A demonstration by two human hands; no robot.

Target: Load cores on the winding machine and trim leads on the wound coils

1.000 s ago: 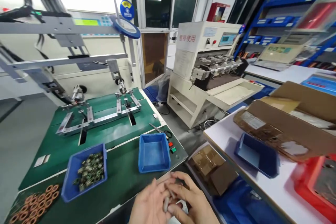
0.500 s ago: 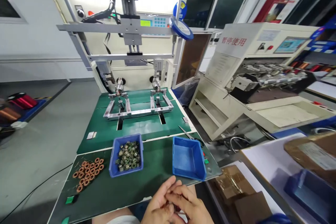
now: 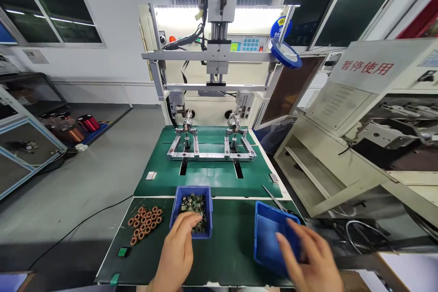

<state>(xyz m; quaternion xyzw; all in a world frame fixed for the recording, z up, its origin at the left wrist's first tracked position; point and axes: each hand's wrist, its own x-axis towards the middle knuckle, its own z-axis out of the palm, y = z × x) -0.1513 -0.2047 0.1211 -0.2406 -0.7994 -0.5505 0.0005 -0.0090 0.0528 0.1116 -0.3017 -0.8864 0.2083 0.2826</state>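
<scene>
My left hand (image 3: 176,251) is at the front left of a blue-violet bin (image 3: 209,226) holding many small metal ring-shaped cores (image 3: 196,203). Its fingers stretch over the bin's near part with the thumb apart, and I see nothing in its grasp. My right hand (image 3: 313,255), smeared by motion, hovers over the right side of a blue bin (image 3: 262,237). Thumb and fingers are spread, holding nothing visible. No parts show in the visible part of that bin. A cluster of copper-wound rings (image 3: 145,223) lies on the green mat left of my left hand.
Scissors (image 3: 273,198) lie behind the right bin, partly hidden by it. Beyond the bins stands a winding machine with a metal fixture frame (image 3: 212,156) and a blue tape roll (image 3: 286,53) on its upright. A green-topped block (image 3: 123,252) sits front left. Another machine (image 3: 362,82) stands at right.
My hands, together at the table's front edge before, have parted: the left to the core bin, the right over the other bin. The view has turned left.
</scene>
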